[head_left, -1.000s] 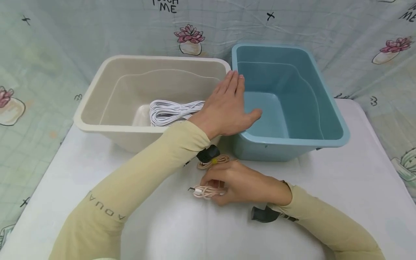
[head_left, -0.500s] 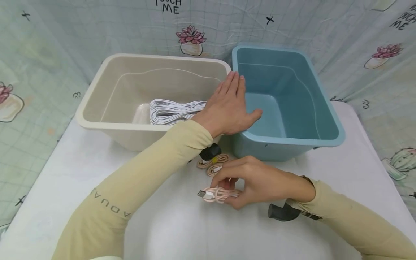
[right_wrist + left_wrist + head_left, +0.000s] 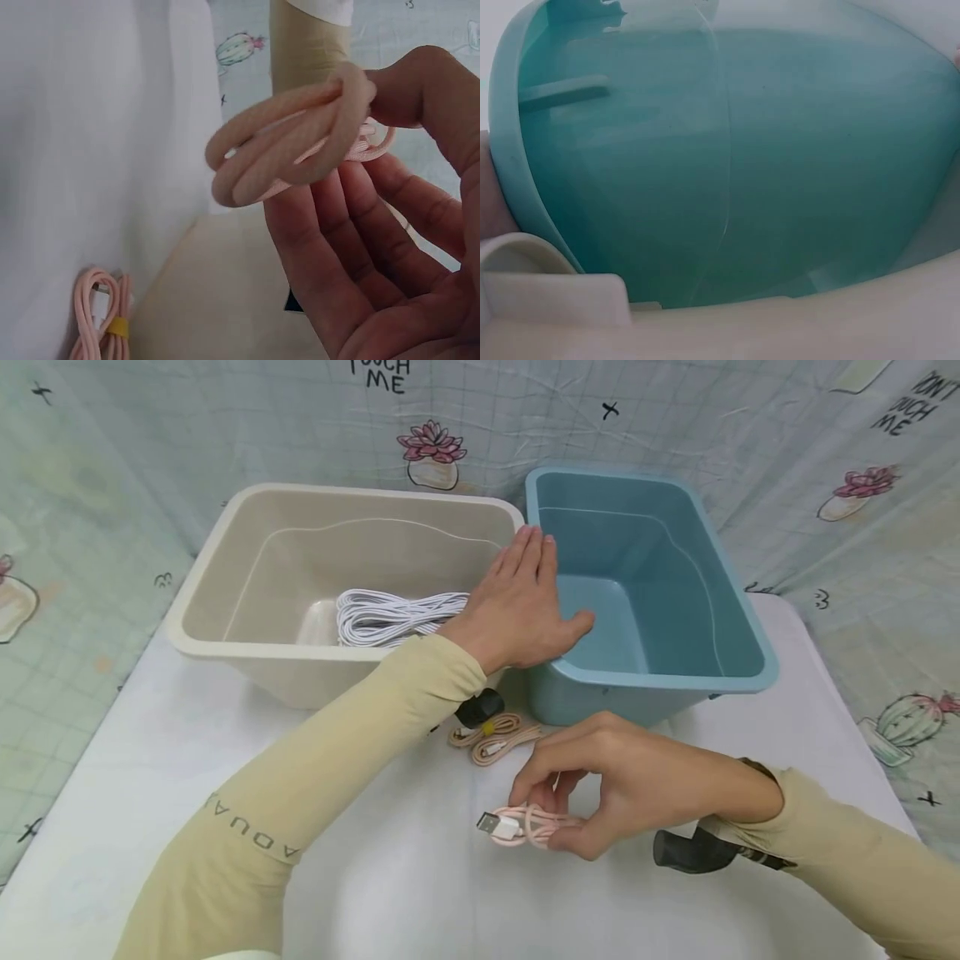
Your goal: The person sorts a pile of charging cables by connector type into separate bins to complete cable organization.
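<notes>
In the head view my right hand pinches a coiled pink USB cable between thumb and fingers, low over the front of the table. Its white plug with a metal end points left. The right wrist view has the cable's loops close up, held at the fingertips. My left hand lies with straight fingers across the meeting rims of a beige bin and a blue bin. Inside the beige bin is a bundle of white cable, partly hidden by that hand.
Two more coiled pink cables lie on the white tablecloth before the bins: one with a yellow tie, another beside it. A black wrist camera sits under the left wrist. Patterned cloth hangs behind.
My right hand has drawn the pink USB cable away from the other coils, rightward and toward me, uncovering the second coil. My left hand has stayed on the rims.
</notes>
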The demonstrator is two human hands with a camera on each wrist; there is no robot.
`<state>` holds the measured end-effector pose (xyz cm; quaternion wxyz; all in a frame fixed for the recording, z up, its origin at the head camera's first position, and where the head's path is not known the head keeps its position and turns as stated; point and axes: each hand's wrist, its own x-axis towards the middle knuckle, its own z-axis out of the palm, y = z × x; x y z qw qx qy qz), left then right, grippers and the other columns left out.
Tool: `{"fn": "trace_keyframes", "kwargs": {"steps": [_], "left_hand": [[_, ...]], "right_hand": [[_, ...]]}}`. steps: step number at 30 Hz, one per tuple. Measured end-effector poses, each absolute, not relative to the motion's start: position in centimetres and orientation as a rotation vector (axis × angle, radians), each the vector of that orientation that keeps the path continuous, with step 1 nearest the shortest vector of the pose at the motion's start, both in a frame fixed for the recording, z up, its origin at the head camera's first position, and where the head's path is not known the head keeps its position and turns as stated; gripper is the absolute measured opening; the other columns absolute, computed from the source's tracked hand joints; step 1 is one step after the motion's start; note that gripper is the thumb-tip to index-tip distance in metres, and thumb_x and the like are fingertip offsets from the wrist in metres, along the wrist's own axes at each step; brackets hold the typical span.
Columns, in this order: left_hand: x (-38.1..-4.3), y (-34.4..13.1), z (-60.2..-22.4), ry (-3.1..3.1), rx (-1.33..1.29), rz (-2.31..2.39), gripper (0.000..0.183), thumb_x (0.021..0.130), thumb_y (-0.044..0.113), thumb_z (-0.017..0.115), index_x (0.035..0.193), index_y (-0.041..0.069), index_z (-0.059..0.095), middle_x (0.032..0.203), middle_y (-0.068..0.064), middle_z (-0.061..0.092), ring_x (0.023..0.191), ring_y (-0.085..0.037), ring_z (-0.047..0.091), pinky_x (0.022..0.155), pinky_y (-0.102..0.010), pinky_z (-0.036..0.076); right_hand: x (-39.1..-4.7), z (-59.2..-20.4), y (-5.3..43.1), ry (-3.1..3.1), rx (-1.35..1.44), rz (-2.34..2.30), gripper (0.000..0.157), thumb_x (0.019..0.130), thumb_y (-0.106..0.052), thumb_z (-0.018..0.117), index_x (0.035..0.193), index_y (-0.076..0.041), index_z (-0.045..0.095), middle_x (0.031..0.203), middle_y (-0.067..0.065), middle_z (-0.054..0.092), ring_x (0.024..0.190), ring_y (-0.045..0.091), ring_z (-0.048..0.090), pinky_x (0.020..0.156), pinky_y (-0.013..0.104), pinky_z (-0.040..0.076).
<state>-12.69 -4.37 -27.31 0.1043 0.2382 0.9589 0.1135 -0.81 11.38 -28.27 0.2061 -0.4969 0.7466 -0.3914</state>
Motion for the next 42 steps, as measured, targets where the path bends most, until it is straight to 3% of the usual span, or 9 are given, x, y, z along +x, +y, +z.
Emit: {"fn": "trace_keyframes", "kwargs": {"steps": [25, 31, 38, 42], "left_hand": [[-12.6, -4.4, -27.2, 2.839, 0.702, 0.334, 0.096, 0.103, 0.065, 0.034, 0.166, 0.004, -0.006, 0.175, -0.013, -0.014, 0.165, -0.027, -0.015, 0.138, -0.042, -0.005], [-12.8, -4.6, -27.2, 2.839, 0.758, 0.297, 0.094, 0.105, 0.063, 0.031, 0.165, 0.001, -0.005, 0.175, -0.016, -0.010, 0.165, -0.030, -0.013, 0.138, -0.044, -0.003], [-12.6, -4.9, -27.4, 2.866, 0.814, 0.300, 0.098, 0.102, 0.059, 0.043, 0.165, 0.000, -0.002, 0.176, -0.018, -0.007, 0.165, -0.031, -0.011, 0.138, -0.043, -0.002], [-12.5, -4.7, -27.3, 2.846, 0.762, 0.318, 0.100, 0.101, 0.063, 0.042, 0.166, 0.003, -0.005, 0.176, -0.014, -0.010, 0.165, -0.028, -0.014, 0.138, -0.042, -0.004]], "right_hand": [[-4.5, -22.0, 14.0, 2.061, -1.444, -1.316, 0.056, 0.072, 0.017, 0.082, 0.121, -0.006, 0.070, 0.098, -0.001, 0.074, 0.084, 0.012, 0.071, 0.072, 0.031, 0.066], [-5.6, -21.1, 14.1, 2.133, -1.401, -1.303, 0.053, 0.072, 0.018, 0.081, 0.119, -0.004, 0.071, 0.105, 0.004, 0.073, 0.086, 0.015, 0.071, 0.077, 0.032, 0.067], [-7.1, -20.1, 14.7, 2.180, -1.263, -1.410, 0.049, 0.069, 0.025, 0.078, 0.113, 0.004, 0.072, 0.100, 0.012, 0.072, 0.083, 0.019, 0.069, 0.080, 0.031, 0.067], [-7.9, -19.6, 15.3, 2.227, -1.227, -1.455, 0.048, 0.069, 0.028, 0.075, 0.112, 0.008, 0.072, 0.101, 0.015, 0.073, 0.083, 0.019, 0.071, 0.080, 0.027, 0.066]]}}
